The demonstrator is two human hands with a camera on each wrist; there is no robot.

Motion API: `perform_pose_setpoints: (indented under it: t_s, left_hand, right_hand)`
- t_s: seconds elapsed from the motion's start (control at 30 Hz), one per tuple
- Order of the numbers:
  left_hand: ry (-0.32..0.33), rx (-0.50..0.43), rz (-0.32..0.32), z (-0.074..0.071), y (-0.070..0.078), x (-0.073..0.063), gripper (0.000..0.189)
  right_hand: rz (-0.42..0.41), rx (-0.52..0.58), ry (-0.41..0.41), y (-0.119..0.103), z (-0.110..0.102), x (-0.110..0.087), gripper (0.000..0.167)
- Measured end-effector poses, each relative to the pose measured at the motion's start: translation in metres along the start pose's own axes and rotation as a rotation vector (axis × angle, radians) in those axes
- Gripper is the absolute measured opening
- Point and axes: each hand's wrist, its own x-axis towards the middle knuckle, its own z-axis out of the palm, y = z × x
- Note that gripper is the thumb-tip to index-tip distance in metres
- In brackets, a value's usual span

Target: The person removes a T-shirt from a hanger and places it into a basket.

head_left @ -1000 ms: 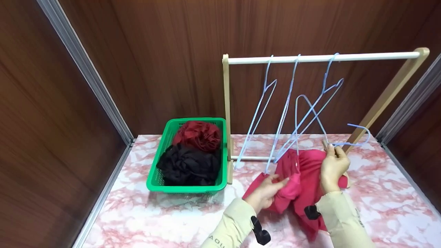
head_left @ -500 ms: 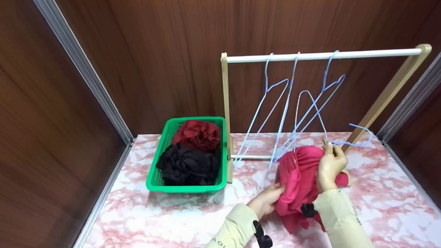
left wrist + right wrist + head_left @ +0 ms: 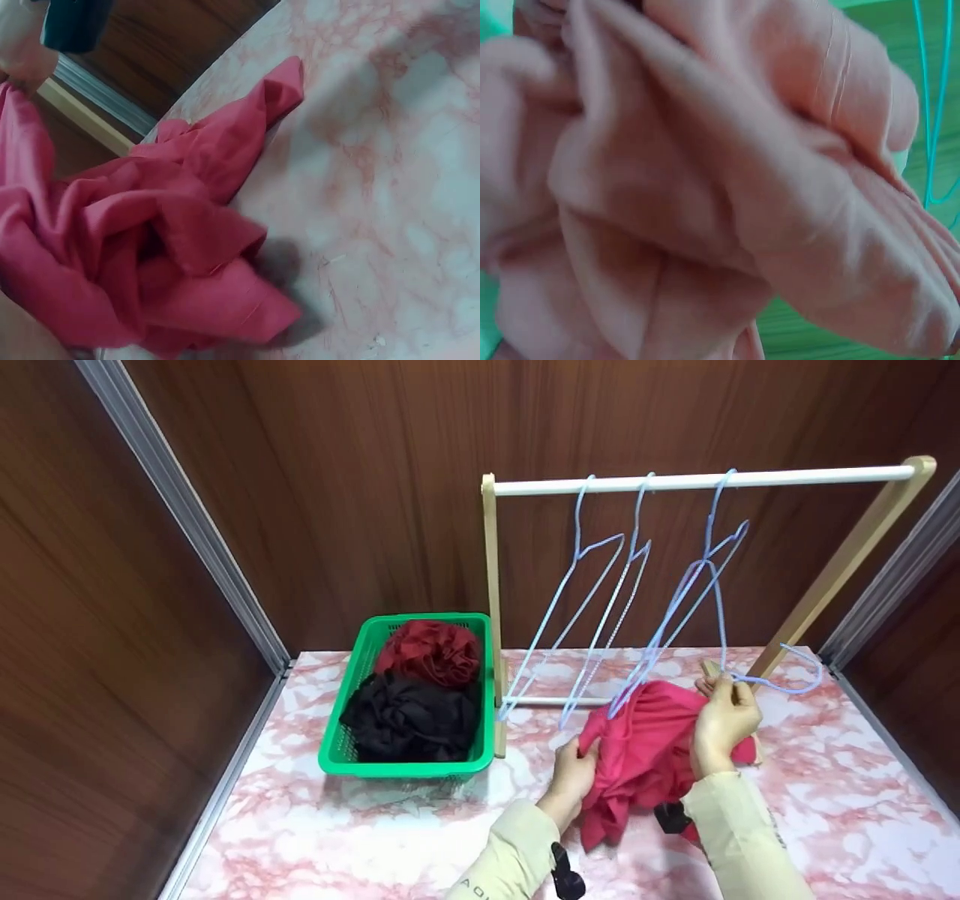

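Note:
My right hand (image 3: 724, 727) pinches a blue wire hanger (image 3: 722, 637) near the base of its hook, which points to the right. The hanger's lower part runs behind or into a crumpled pink-red garment (image 3: 645, 735). At the garment's left edge, my left hand (image 3: 574, 772) grips the cloth between thumb and fingers. Loose folds of the garment (image 3: 187, 217) hang close over the table in the left wrist view. The right wrist view is mostly filled by the same cloth (image 3: 705, 187), pale in colour there, with a stitched seam showing.
A small rack with a white rail (image 3: 810, 478) and wooden posts stands behind the hands. Three blue wire hangers (image 3: 559, 600) hang from it. Left of it, a green basket (image 3: 334, 750) holds a dark red cloth (image 3: 431, 652) and a black cloth (image 3: 412, 720).
My left hand let the cloth slip rightward, then drew its edge back left and up. The held hanger has turned, its hook lower and further right. The hanging hangers swung.

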Motion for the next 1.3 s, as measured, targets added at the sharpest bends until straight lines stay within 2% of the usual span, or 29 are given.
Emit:
perform_pose_setpoints:
  t_s: [0.1, 0.17, 0.3, 0.43, 0.57, 0.73, 0.9, 1.0, 1.1, 1.17, 1.3]
  left_hand:
    - [-0.047, -0.092, -0.054, -0.004, -0.001, 0.004, 0.026]
    - [-0.070, -0.166, -0.094, -0.007, -0.003, 0.006, 0.031]
    - [-0.081, -0.300, -0.117, -0.012, -0.004, 0.009, 0.035]
    - [-0.058, -0.364, -0.104, -0.017, -0.004, 0.012, 0.028]
    - [-0.009, -0.352, -0.078, -0.023, -0.003, 0.015, 0.028]
    - [0.014, -0.306, -0.061, -0.032, -0.001, 0.019, 0.038]
    - [0.014, -0.303, -0.040, -0.042, 0.003, 0.023, 0.039]
    - [0.017, -0.279, -0.038, -0.048, 0.006, 0.025, 0.038]
    - [0.024, -0.187, -0.033, -0.052, 0.009, 0.026, 0.045]
    - [0.020, -0.145, -0.029, -0.054, 0.010, 0.027, 0.048]
    - [0.058, -0.093, 0.006, -0.058, 0.012, 0.030, 0.055]
  right_hand:
    - [0.021, 0.045, 0.007, -0.004, -0.003, 0.005, 0.030]
    - [0.020, 0.027, 0.001, -0.006, -0.004, 0.008, 0.026]
    - [0.019, -0.117, -0.056, -0.008, -0.007, 0.014, 0.018]
    - [0.051, -0.255, -0.143, -0.011, -0.008, 0.018, 0.015]
    - [0.047, -0.315, -0.181, -0.016, -0.008, 0.023, 0.017]
    - [0.048, -0.237, -0.169, -0.021, -0.007, 0.028, 0.021]
    - [0.174, -0.111, -0.216, -0.028, -0.010, 0.035, 0.018]
    - [0.237, -0.089, -0.247, -0.032, -0.012, 0.041, 0.015]
    - [0.239, -0.131, -0.271, -0.035, -0.015, 0.046, 0.012]
    - [0.224, -0.206, -0.283, -0.038, -0.016, 0.048, 0.012]
    - [0.235, -0.342, -0.331, -0.045, -0.017, 0.052, 0.043]
